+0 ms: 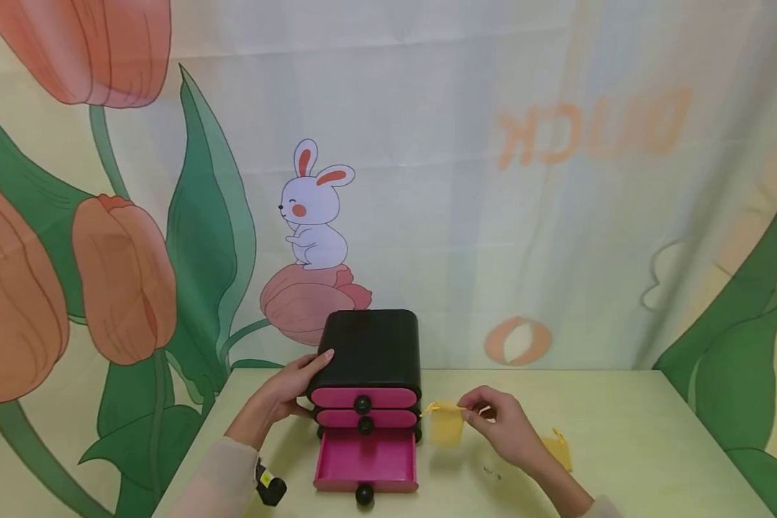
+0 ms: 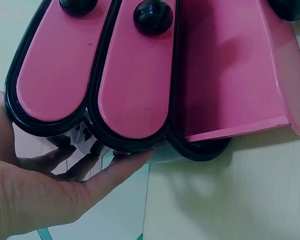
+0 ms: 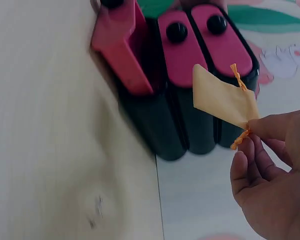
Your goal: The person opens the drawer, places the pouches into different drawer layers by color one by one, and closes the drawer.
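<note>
A black drawer box (image 1: 375,349) with pink drawer fronts stands on the table. Its bottom drawer (image 1: 367,460) is pulled out, and the inside that shows holds nothing visible; the two upper drawers are closed. My left hand (image 1: 291,385) holds the box at its left side, thumb over the top edge, fingers along the side wall (image 2: 55,200). To the right of the box, my right hand (image 1: 501,424) pinches a small yellow drawstring pouch (image 1: 447,426) near its corded end. The pouch hangs above the table, seen flat in the right wrist view (image 3: 222,97).
A second yellow pouch (image 1: 558,452) lies behind the right forearm, partly hidden. Tiny silvery pieces (image 1: 492,473) lie on the table (image 1: 628,432), too small to identify. A black object with a yellow label (image 1: 270,485) is by the left sleeve. A printed curtain (image 1: 414,180) hangs behind.
</note>
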### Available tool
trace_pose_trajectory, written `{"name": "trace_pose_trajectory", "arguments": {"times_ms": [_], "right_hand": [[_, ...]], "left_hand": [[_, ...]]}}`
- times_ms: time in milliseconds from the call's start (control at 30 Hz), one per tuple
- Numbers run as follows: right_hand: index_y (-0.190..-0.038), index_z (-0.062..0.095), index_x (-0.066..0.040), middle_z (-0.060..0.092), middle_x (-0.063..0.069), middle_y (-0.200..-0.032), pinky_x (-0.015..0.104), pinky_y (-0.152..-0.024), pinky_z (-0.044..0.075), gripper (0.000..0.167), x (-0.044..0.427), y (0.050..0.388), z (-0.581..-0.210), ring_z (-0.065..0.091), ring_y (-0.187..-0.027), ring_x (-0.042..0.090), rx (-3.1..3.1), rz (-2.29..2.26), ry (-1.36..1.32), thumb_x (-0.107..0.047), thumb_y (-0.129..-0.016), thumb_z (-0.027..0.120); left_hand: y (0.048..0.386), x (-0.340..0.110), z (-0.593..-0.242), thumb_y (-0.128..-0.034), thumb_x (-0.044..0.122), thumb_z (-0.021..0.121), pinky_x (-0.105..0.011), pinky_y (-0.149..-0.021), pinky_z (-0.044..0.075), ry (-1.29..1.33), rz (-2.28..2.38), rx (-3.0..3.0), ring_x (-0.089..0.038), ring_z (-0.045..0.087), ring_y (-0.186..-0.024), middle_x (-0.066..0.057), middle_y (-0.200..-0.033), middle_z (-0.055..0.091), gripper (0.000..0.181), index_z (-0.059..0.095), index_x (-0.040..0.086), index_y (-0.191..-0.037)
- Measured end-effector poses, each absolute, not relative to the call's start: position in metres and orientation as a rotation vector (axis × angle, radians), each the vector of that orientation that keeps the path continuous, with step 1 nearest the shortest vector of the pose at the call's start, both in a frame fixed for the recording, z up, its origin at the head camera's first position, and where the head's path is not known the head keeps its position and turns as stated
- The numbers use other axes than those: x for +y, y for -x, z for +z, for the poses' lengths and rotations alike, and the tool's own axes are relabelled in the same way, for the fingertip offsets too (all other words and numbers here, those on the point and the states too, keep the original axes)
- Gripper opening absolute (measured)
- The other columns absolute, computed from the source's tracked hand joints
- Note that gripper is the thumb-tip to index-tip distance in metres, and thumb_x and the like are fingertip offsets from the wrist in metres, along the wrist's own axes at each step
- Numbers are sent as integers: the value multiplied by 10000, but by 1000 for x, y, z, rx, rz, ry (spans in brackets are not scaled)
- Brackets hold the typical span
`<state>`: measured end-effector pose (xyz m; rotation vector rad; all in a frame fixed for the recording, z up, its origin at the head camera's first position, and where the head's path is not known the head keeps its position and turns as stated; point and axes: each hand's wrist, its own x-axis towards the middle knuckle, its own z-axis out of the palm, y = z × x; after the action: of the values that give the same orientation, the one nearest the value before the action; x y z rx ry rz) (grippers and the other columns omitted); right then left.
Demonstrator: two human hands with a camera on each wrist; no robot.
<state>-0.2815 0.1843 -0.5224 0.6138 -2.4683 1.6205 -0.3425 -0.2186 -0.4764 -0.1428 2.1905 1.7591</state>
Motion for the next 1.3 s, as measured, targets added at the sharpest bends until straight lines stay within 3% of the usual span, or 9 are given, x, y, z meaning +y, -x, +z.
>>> {"name": "trace_pose_trajectory", "arguments": {"times_ms": [467,667,1000,1300], "right_hand": [[-983,754,-162,723,-52,-914,287,-785,594,81,100,267,-540,672,-828,138,-2480,1705,-656,-84,-975,770],[-975,773,-160,724,-41,-921,263,-698,575,92,71,268,-549,648,-790,143,-2439,1747,-647,-68,-971,771],[-931,799,-185,753,-9,-933,245,-718,562,152,43,267,-563,614,-824,80,-2408,1618,-687,-33,-935,796],[-925,797,-194,725,-97,-918,232,-715,541,120,32,267,-571,601,-816,66,-2457,1589,-632,-76,-948,796]], "left_hand": [[343,-215,-476,-914,746,655,-715,-842,573,161,1734,2210,-518,465,-1401,-290,-1512,506,1048,307,65,-1630],[345,-215,-476,-889,774,658,-713,-840,574,166,1719,2218,-520,459,-1403,-288,-1530,491,1088,297,65,-1631],[344,-218,-476,-897,760,660,-725,-853,562,176,1723,2208,-527,464,-1400,-294,-1525,497,1082,287,57,-1630],[343,-219,-477,-892,765,664,-732,-874,551,184,1729,2188,-523,463,-1402,-294,-1526,497,1101,274,49,-1632]]}}
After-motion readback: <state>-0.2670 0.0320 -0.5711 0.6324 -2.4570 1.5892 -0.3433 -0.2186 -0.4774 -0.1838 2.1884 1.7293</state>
